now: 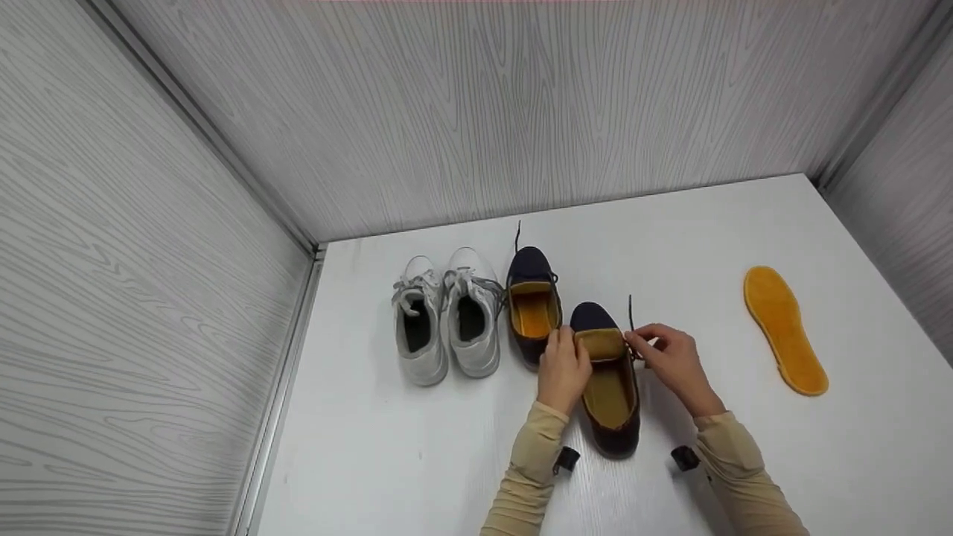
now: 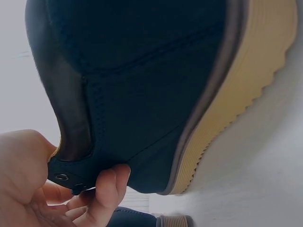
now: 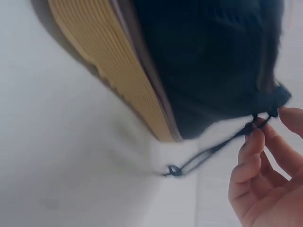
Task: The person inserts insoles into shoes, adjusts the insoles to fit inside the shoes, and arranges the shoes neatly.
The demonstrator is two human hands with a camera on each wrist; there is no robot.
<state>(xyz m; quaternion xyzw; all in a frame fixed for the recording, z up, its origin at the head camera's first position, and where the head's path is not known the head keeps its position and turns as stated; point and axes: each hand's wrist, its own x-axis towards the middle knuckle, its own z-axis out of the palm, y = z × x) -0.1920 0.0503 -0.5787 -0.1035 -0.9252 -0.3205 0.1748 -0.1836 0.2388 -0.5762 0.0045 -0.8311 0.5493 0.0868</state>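
Note:
A dark navy shoe [image 1: 593, 316] with a tan lining stands on the table between both hands, its toe pointing away from me. My left hand [image 1: 563, 368] grips the left edge of its opening, and in the left wrist view the fingers curl at the eyelet edge of the shoe [image 2: 137, 104]. On the other side my right hand [image 1: 674, 365] pinches the dark shoelace [image 3: 206, 155] close to the eyelets. One lace end sticks up beyond the right fingers. Below them, a knotted loop of lace hangs in the right wrist view. The tan tongue is folded back, and no orange insole shows inside.
The matching navy shoe [image 1: 530, 264], with an orange insole inside, stands just left of my left hand. Further left are two white sneakers [image 1: 423, 365] with grey laces. A loose orange insole [image 1: 785, 331] lies on the white table [image 1: 387, 461] at the right. Grey panels [image 1: 521, 112] enclose the table.

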